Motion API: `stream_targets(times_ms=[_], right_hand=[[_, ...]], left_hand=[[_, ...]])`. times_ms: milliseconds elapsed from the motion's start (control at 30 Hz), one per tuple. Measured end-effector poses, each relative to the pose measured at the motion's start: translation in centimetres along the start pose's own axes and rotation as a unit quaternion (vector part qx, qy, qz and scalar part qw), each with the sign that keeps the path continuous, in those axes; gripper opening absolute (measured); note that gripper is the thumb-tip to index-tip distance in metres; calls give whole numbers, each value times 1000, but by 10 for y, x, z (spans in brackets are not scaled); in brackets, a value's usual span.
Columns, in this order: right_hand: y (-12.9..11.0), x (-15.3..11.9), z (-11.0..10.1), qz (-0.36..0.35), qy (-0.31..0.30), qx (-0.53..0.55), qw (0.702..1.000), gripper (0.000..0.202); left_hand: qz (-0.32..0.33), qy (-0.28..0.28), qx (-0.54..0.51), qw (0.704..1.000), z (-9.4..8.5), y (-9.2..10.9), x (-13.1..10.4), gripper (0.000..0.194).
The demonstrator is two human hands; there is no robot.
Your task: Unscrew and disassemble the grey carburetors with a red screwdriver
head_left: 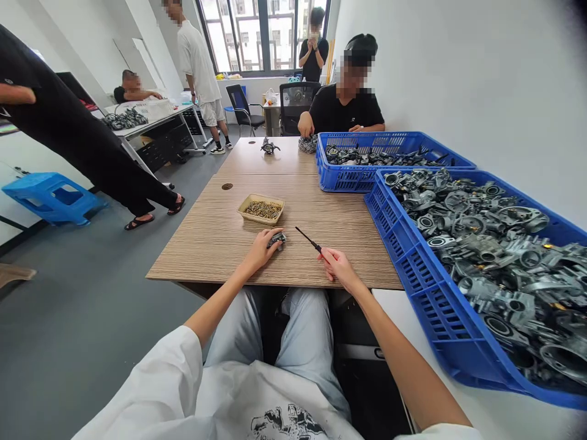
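Observation:
My left hand [265, 247] is closed around a small grey metal part [277, 240] on the wood-grained table [197, 244]. My right hand [338, 266] grips the red and black handle of a screwdriver [308, 239], whose dark shaft points up and left toward the metal part without touching it. Just beyond my left hand stands a cream tray [244, 215] holding many small brass-coloured screws.
Two blue crates [413, 278] [326, 177] of metal parts line the table's right side. Farther back lies another metal part [269, 146]. A seated person [346, 110] works across the table. Others stand or sit beyond, and a blue stool [52, 192] is at left.

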State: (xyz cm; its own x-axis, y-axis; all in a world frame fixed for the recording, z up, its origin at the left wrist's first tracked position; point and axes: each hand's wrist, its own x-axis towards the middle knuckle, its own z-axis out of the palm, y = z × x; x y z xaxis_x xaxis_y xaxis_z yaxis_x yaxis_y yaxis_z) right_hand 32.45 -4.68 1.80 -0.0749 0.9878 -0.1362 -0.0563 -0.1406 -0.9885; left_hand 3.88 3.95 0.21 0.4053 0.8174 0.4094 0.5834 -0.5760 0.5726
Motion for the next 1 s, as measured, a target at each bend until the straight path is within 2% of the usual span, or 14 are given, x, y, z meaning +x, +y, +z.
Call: stream_targets(times_ms=[133, 233, 300, 400, 500, 1000], right_hand=[[1, -2, 1, -12, -28, -19, 999, 45], [4, -4, 4, -37, -17, -61, 997, 41], [5, -6, 7, -60, 3, -105, 993, 39], [3, -11, 12, -132, 36, -181, 974, 30], [1, -15, 15, -182, 39, -237, 953, 25], [9, -13, 14, -192, 28, -298, 935, 29]], left_hand=[[-14, 68, 87, 994, 9, 0, -7, 42], [-11, 92, 130, 987, 11, -1, -9, 43], [-7, 91, 140, 986, 11, -1, -10, 44], [0, 81, 147, 986, 9, 2, -10, 46], [0, 77, 147, 986, 8, 5, -10, 46], [3, 75, 170, 983, 9, 6, -11, 46]])
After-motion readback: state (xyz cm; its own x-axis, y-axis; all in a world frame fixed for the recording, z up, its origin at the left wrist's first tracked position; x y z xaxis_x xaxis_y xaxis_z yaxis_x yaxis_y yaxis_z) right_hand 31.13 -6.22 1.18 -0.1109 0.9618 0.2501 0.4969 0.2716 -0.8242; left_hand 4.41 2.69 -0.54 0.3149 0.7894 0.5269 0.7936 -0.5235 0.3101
